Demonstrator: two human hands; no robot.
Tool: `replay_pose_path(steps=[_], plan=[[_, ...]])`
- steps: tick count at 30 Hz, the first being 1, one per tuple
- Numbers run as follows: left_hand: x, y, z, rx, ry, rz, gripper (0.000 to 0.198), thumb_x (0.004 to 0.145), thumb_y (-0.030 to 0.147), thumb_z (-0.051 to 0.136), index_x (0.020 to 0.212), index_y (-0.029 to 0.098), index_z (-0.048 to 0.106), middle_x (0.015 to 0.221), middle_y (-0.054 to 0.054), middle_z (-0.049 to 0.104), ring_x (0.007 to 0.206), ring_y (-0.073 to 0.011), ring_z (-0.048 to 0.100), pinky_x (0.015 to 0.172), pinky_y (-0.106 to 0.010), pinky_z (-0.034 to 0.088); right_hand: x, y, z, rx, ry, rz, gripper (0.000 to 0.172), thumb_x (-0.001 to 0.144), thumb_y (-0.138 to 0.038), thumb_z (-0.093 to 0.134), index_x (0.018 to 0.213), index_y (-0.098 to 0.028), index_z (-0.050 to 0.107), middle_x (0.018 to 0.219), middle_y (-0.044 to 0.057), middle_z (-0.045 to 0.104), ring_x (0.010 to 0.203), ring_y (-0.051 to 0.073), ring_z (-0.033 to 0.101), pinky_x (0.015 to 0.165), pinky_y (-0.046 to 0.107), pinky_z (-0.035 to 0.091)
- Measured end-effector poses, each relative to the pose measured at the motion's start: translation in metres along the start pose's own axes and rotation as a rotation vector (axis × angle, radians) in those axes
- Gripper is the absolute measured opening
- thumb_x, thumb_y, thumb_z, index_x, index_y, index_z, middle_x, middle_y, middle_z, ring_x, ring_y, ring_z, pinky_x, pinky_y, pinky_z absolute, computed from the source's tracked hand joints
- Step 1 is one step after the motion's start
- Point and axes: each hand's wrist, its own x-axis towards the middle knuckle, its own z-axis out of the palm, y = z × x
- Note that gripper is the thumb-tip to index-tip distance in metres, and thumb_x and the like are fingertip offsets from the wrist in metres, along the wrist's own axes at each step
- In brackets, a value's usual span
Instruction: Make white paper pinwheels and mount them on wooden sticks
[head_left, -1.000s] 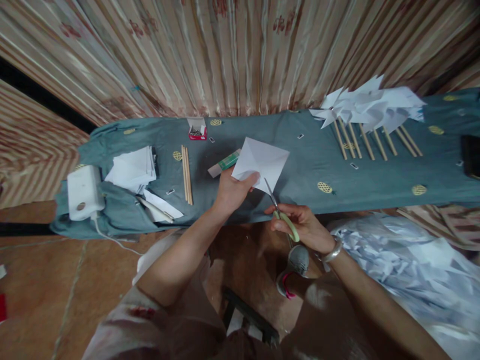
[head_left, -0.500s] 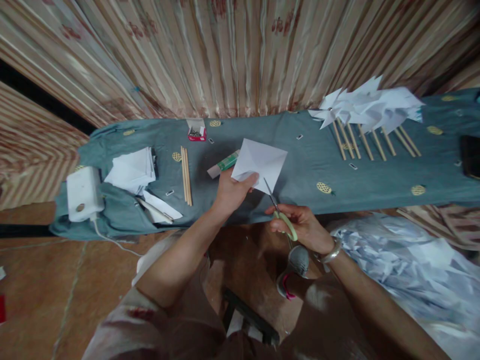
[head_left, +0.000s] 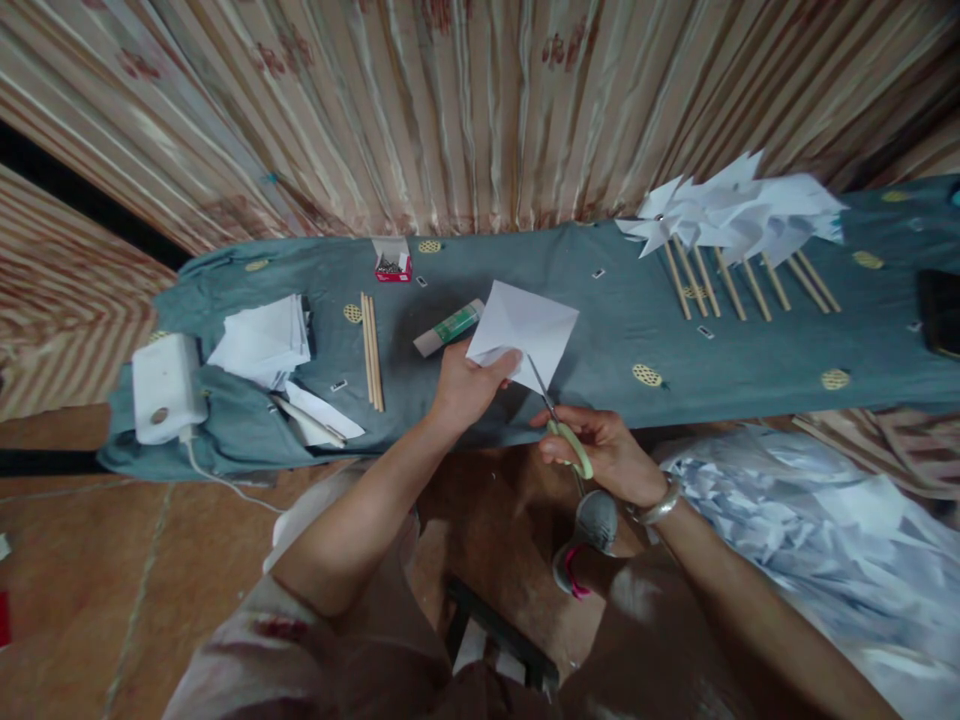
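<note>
My left hand (head_left: 472, 383) pinches the lower left edge of a square white sheet of paper (head_left: 529, 325), thumb on top. Faint fold lines run across the sheet. My right hand (head_left: 600, 450) grips scissors (head_left: 572, 447) by their light green handles. Their blades lie at the sheet's lower corner, pointing up toward its middle. Just left of the paper, a green and white glue stick or small tube (head_left: 450, 327) rests on the cloth, near my left hand. Three or so wooden sticks (head_left: 372, 350) lie further left.
A grey-green cloth (head_left: 622, 300) covers the narrow table. Paper pinwheels (head_left: 750, 215) on sticks lie at the right. Paper squares (head_left: 262, 340), a white device (head_left: 169, 388) and a knife-like tool (head_left: 309, 420) sit left. A red box (head_left: 393, 262) holds small metal pieces. A bag of paper pieces (head_left: 817, 520) stands below.
My left hand and the paper have shifted slightly to the right against the scissors, baring more of the green and white tube. My right hand has hardly moved.
</note>
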Motion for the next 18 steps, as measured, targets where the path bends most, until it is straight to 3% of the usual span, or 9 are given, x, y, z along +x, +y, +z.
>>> replay_pose_path(steps=[18], plan=[[-0.001, -0.0025, 0.0007, 0.034, -0.007, -0.01, 0.019, 0.064, 0.025, 0.07, 0.057, 0.016, 0.055, 0.05, 0.003, 0.054, 0.043, -0.0075, 0.044, 0.043, -0.02, 0.036, 0.0016, 0.0038, 0.0004, 0.077, 0.036, 0.029, 0.042, 0.058, -0.048, 0.084, 0.084, -0.017, 0.071, 0.057, -0.003, 0.059, 0.051, 0.009, 0.054, 0.048, 0.021, 0.045]])
